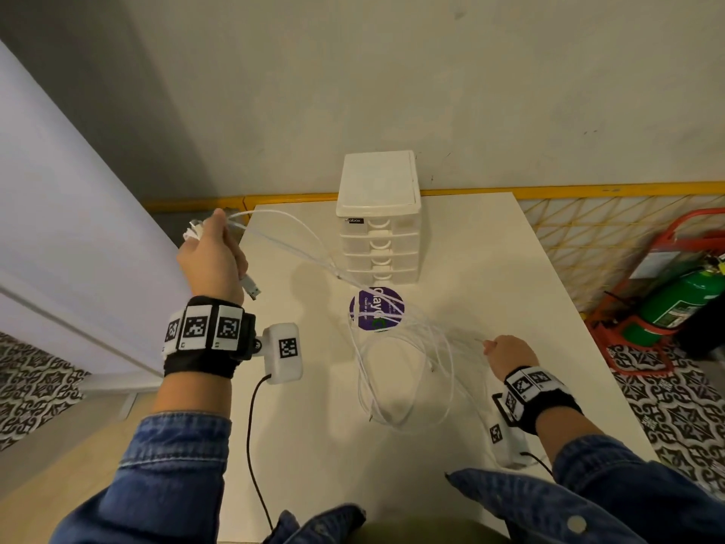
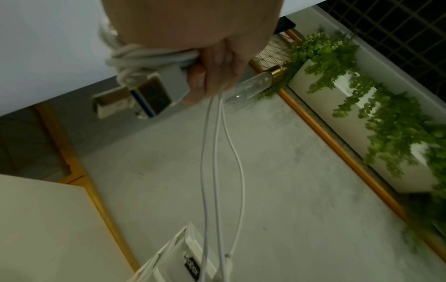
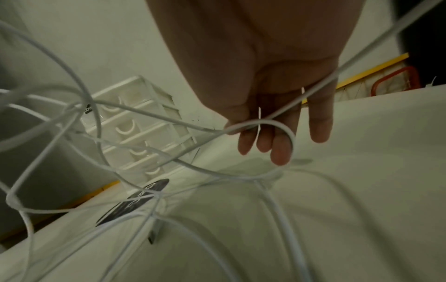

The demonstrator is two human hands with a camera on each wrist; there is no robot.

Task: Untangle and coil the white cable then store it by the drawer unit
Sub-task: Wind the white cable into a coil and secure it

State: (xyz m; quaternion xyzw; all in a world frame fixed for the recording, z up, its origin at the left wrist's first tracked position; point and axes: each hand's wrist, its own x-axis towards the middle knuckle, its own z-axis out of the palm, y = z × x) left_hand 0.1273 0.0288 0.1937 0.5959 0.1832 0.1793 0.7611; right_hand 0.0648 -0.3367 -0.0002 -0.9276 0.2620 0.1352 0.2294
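White thin cable point(image 1: 396, 367) mid-untangling: left hand point(image 1: 214, 261) clutches wound bundle, right hand point(image 3: 265, 114) hooks one strand. Next: free loops on surface point(image 1: 490, 268), keep coiling.

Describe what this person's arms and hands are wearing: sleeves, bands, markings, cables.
Both arms wear blue denim sleeves, pushed back from the wrists. The left hand and right hand are bare. Each wrist carries a black fabric band ringed with white blocks bearing black square-pattern markers. A white rounded camera box, also marked, hangs from each band, trailing a thin black cable.
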